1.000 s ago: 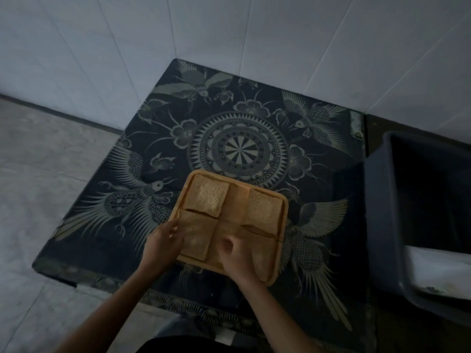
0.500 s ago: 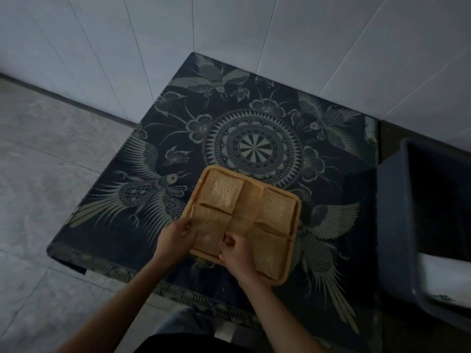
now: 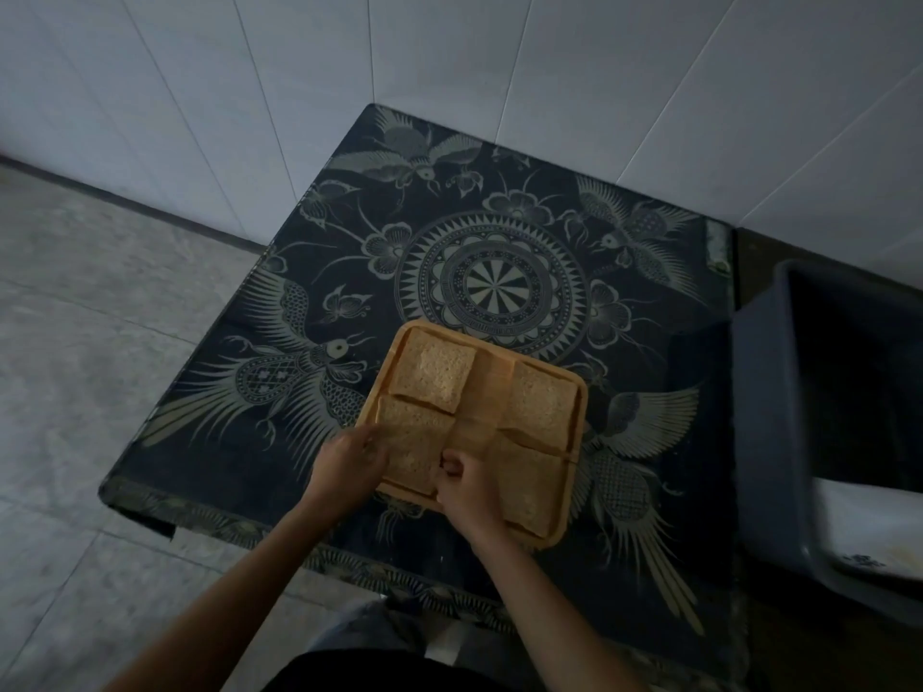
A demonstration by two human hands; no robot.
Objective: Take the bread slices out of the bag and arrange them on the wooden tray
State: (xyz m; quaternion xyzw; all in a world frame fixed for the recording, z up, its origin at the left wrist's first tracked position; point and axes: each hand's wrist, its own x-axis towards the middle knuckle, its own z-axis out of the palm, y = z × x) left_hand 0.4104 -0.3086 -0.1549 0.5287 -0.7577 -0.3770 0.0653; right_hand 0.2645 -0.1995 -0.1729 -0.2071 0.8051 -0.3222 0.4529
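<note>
My left hand (image 3: 349, 459) and right hand (image 3: 467, 484) curl, fingers narrowed, pinching opposite edges of the near-left slice (image 3: 412, 444), 1 of 4 lying flat in the tray (image 3: 487, 379) on the bench (image 3: 649, 491).

Dim light. Wooden tray (image 3: 579, 432) sat on a dark table (image 3: 319, 272) patterned with birds and a central medallion. Four bread slices on it: far-left slice (image 3: 432, 374), far-right slice (image 3: 542, 407), near-left slice (image 3: 414, 447), near-right slice (image 3: 532, 484). Left hand (image 3: 347, 462) touched the near-left slice's outer edge; right hand (image 3: 467, 484) pinched at its inner edge. Dark bin (image 3: 764, 442) stood to the right.
</note>
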